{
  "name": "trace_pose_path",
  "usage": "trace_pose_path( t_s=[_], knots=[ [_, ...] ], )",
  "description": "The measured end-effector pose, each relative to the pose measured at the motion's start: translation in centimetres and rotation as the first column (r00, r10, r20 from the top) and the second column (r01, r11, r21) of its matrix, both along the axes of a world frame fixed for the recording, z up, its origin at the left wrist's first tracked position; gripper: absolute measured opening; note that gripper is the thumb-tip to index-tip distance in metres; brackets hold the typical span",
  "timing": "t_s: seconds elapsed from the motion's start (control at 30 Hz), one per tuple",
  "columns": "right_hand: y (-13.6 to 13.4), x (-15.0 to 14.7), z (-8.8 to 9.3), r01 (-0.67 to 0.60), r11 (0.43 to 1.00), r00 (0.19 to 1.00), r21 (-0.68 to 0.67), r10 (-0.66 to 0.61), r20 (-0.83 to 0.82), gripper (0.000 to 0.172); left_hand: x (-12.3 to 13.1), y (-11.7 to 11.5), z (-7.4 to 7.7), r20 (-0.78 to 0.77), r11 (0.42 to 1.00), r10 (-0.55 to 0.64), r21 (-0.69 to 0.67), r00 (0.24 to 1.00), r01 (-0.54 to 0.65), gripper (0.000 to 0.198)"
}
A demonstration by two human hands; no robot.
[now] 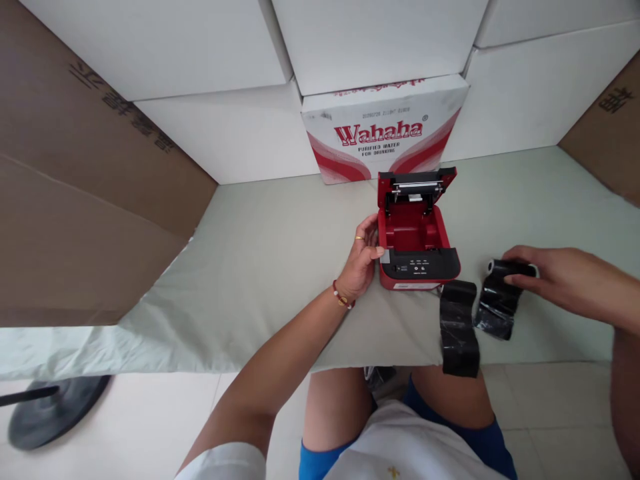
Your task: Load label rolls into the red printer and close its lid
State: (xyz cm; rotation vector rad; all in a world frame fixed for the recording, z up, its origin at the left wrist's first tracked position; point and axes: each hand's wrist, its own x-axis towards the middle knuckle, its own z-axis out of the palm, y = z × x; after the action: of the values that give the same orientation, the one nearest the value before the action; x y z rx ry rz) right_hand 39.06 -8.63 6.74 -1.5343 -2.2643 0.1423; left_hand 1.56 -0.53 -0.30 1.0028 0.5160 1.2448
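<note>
In the head view, the red printer sits on the cloth-covered table, its lid raised and its bay exposed. A Wahaha carton stands just behind it, with white boxes stacked at its back and to both sides, walling off the far side. A brown box blocks the left end of the table; a second brown box stands at the far right corner.

The left hand grips the printer's left side, thumb on the front corner and fingers along the wall. The right hand pinches a black roll between thumb and fingers, its loose end trailing toward the person. Between that roll and the printer lies another roll, just beside the printer's front right corner, its tail reaching past the table's front edge.

Open cloth spreads between the left hand and the left brown box, and more lies behind the right hand. The person's legs are close under the front edge; a round black base stands on the floor at left.
</note>
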Motion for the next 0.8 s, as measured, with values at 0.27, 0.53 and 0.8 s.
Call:
trace_pose_path(
  t_s=[0.27,0.53,0.8],
  knots=[
    [-2.7,-8.0,-3.0,-0.008,0.985,1.000,-0.173,0.003,-0.026,0.028,-0.3,-0.3,0.3,-0.018,1.000,-0.014,-0.014,1.000,0.014,0.077],
    [-3.3,-7.5,5.4,-0.294,0.921,0.928,-0.255,0.212,-0.306,0.029,-0.1,0.0,0.1,0.007,1.000,-0.009,-0.019,1.000,0.009,0.076],
    [3.4,-15.0,6.6,0.077,0.997,0.996,-0.031,-0.076,0.035,0.032,0.1,0.1,-0.3,0.015,1.000,-0.003,-0.003,1.000,0.003,0.076]
  ],
)
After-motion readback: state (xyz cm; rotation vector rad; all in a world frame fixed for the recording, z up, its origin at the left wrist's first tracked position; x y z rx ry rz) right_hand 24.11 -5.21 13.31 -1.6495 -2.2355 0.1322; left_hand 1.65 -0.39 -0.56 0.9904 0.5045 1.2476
